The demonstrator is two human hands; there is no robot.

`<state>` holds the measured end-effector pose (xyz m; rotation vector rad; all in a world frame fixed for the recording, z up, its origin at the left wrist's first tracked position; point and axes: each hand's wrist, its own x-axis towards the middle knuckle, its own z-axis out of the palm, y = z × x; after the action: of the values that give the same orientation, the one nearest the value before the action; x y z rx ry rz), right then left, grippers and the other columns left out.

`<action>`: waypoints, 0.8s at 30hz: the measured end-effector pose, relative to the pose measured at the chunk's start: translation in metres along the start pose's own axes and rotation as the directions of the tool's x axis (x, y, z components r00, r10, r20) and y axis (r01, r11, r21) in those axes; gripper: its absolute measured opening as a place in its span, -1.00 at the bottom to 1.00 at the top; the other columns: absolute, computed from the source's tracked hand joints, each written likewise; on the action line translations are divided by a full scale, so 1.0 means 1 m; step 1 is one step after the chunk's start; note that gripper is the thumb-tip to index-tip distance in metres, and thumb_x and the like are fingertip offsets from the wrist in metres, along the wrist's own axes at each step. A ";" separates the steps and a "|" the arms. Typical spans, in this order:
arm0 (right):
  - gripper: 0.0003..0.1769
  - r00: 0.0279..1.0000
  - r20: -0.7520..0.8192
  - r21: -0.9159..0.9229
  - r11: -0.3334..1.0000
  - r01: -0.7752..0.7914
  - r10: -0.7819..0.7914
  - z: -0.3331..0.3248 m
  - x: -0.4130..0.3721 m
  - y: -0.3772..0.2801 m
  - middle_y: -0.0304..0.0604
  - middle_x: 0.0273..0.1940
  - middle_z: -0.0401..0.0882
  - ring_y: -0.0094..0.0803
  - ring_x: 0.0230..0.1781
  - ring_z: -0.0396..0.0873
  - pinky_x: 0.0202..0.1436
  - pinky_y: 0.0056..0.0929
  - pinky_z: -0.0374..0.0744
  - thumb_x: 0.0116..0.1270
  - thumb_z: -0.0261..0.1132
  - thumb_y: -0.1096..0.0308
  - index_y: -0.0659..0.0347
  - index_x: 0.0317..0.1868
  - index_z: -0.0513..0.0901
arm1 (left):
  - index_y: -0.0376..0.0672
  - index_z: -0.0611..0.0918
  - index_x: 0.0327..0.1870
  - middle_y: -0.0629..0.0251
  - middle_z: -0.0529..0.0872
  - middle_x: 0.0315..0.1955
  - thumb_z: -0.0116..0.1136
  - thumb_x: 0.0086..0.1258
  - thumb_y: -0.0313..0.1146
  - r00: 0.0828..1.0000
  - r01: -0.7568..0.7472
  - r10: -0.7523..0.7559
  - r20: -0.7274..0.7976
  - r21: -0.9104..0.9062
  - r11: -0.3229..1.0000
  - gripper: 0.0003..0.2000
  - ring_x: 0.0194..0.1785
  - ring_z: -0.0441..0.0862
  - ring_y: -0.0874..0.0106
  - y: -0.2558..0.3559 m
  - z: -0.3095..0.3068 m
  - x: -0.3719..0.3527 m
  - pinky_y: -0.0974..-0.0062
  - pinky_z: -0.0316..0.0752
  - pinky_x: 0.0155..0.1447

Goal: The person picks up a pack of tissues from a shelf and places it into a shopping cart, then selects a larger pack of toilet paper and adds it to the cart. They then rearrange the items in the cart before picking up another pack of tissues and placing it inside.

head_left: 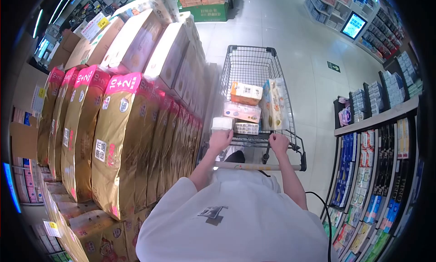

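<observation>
A wire shopping cart stands in front of me, its handle bar close to my body. My left hand is at the near left of the basket, against a white pack, fingers curled. On the near right rim rests my right hand, its fingers bent around something I cannot make out. Inside the basket lie an orange and white tissue pack, a pink pack, a small patterned pack and a tall clear-wrapped pack along the right side.
Gold packs with pink tops are stacked close on the left, white packs above them. A shelf of small packs runs along the right. Tiled floor extends ahead. A lit screen stands at the upper right.
</observation>
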<state>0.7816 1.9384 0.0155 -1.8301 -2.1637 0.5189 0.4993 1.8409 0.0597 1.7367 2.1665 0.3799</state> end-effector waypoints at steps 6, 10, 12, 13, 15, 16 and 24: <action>-0.60 0.995 -0.080 0.075 0.995 0.061 -0.055 -0.001 0.066 -0.003 0.02 -0.56 0.63 0.03 -0.47 0.63 -0.32 0.01 0.53 0.34 0.18 0.11 0.16 -0.55 0.71 | -0.10 0.72 -0.26 0.01 0.72 -0.47 -0.11 0.52 -0.06 1.000 -0.027 0.027 0.012 -0.011 1.000 -0.61 -0.32 0.70 0.01 0.001 -0.011 0.071 0.03 0.58 -0.17; -0.59 0.995 -0.077 0.053 0.997 0.064 -0.060 -0.005 0.113 -0.002 0.02 -0.57 0.63 0.04 -0.50 0.62 -0.35 0.01 0.53 0.35 0.16 0.11 0.14 -0.55 0.73 | -0.08 0.72 -0.25 0.01 0.71 -0.49 -0.09 0.51 -0.06 1.000 -0.018 0.018 0.003 -0.003 1.000 -0.63 -0.33 0.71 0.01 0.009 -0.021 0.116 0.05 0.60 -0.18; -0.59 0.996 -0.072 0.017 0.998 0.061 -0.060 -0.005 0.135 0.002 -0.04 -0.58 0.64 -0.01 -0.51 0.64 -0.34 -0.03 0.54 0.36 0.15 0.10 0.07 -0.55 0.76 | -0.07 0.73 -0.24 -0.01 0.71 -0.49 -0.08 0.51 -0.06 1.000 -0.005 0.005 0.007 -0.008 1.000 -0.64 -0.33 0.71 -0.01 0.012 -0.021 0.139 0.04 0.60 -0.20; -0.59 0.996 -0.066 -0.009 0.999 0.052 -0.052 -0.006 0.147 0.002 -0.09 -0.59 0.65 -0.06 -0.51 0.65 -0.33 -0.07 0.55 0.37 0.14 0.09 0.00 -0.56 0.78 | -0.07 0.73 -0.24 -0.02 0.71 -0.49 -0.07 0.50 -0.06 1.000 0.001 -0.001 0.015 -0.008 1.000 -0.64 -0.33 0.71 -0.02 0.011 -0.019 0.152 0.04 0.61 -0.21; -0.57 0.998 -0.044 -0.021 0.999 0.040 -0.041 -0.008 0.167 0.000 -0.15 -0.60 0.66 -0.11 -0.51 0.66 -0.31 -0.11 0.57 0.38 0.13 0.07 -0.06 -0.56 0.80 | -0.06 0.73 -0.23 -0.04 0.71 -0.47 -0.07 0.50 -0.05 1.000 0.008 -0.007 0.025 -0.013 1.000 -0.64 -0.34 0.70 -0.04 0.009 -0.016 0.171 0.03 0.61 -0.22; -0.57 0.999 -0.034 -0.005 0.999 0.039 -0.039 -0.010 0.177 0.000 -0.15 -0.60 0.66 -0.11 -0.51 0.66 -0.31 -0.11 0.57 0.38 0.13 0.06 -0.06 -0.56 0.80 | -0.06 0.73 -0.23 -0.06 0.71 -0.46 -0.07 0.50 -0.05 1.000 0.005 -0.004 0.021 -0.016 1.000 -0.64 -0.34 0.70 -0.05 0.009 -0.016 0.181 0.02 0.61 -0.22; -0.56 0.996 0.085 0.026 1.000 0.018 -0.020 -0.023 0.262 -0.006 -0.13 -0.59 0.66 -0.11 -0.48 0.67 -0.23 -0.12 0.59 0.40 0.11 0.03 -0.05 -0.50 0.82 | -0.10 0.72 -0.24 -0.09 0.70 -0.44 -0.06 0.50 -0.08 1.000 0.005 -0.004 0.007 -0.027 1.000 -0.65 -0.33 0.70 -0.07 0.014 -0.021 0.261 0.02 0.62 -0.19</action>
<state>0.7400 2.1979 0.0304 -1.8040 -2.2161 0.6284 0.4516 2.0989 0.0605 1.7162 2.1500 0.3988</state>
